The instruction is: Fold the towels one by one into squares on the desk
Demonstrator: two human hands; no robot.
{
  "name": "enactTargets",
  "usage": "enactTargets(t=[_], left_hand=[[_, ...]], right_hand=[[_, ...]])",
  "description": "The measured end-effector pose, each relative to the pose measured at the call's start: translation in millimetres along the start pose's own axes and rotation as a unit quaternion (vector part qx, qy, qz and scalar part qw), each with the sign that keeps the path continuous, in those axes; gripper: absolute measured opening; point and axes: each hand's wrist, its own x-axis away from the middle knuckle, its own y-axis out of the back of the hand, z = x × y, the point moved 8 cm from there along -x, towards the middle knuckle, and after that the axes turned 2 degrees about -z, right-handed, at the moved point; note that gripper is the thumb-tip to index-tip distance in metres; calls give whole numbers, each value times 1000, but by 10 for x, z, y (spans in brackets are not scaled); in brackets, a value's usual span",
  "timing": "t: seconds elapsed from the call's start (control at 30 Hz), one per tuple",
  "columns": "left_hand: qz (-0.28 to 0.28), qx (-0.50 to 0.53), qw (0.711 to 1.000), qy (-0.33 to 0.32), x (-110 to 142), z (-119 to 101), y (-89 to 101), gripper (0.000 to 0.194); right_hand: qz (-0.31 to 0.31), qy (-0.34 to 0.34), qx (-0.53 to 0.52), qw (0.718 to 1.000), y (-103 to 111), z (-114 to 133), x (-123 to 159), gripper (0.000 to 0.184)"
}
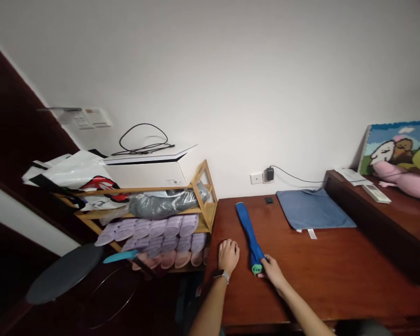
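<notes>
A long, narrow blue fabric sleeve (248,226) lies lengthwise on the brown wooden table, slightly twisted near its lower part. Its near end is green, with dark marks on it. My right hand (272,271) grips this near end from the right side, thumb and fingers closed around its edge. To the left of the sleeve, my left hand (228,254) rests on the tabletop with its fingers curled down, apart from the sleeve. A watch is on the left wrist. What is inside the blue sleeve, if anything, is hidden.
A blue-grey cloth (315,210) lies at the back right of the table (322,275). A raised ledge on the right holds a remote control (376,193) and a pink plush toy (406,179). Left stands a wooden rack (206,214) with slippers and a white box (150,172).
</notes>
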Motion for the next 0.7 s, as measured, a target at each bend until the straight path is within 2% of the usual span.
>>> enactTargets(t=[0.07, 0.13, 0.2, 0.27, 0.3, 0.37, 0.43, 0.47, 0.53, 0.63, 0.7], left_hand=[[9, 11, 1000, 1, 240, -230, 23, 27], [34, 68, 996, 36, 567, -419, -8, 36], [77, 175, 976, 100, 913, -529, -90, 44], [106, 289, 937, 167, 1189, -564, -160, 46], [106, 340, 914, 193, 1279, -555, -173, 46], [90, 426, 870, 231, 1375, -496, -166, 49], [82, 484, 834, 252, 1405, -436, -155, 52], [83, 498, 824, 257, 1411, -418, -148, 51], [83, 500, 827, 244, 1413, -424, -109, 45], [80, 454, 864, 200, 1416, -507, -30, 38], [92, 419, 885, 181, 1420, -565, -12, 41]], right_hand=[[30, -36, -115, 992, -98, -99, 226, 38], [40, -54, -151, 986, -137, -154, 408, 39], [53, -86, -102, 990, -135, -229, 570, 39], [63, -102, 19, 993, -66, -277, 725, 39], [46, -86, 97, 990, 15, -261, 794, 37], [-34, 1, 239, 970, 220, -92, 929, 35], [-112, 119, 317, 934, 329, 157, 1103, 35], [-128, 167, 330, 920, 325, 254, 1186, 37], [-106, 225, 328, 911, 225, 350, 1289, 38], [-45, 227, 321, 918, 75, 298, 1287, 38], [-21, 223, 310, 924, 53, 215, 1243, 37]])
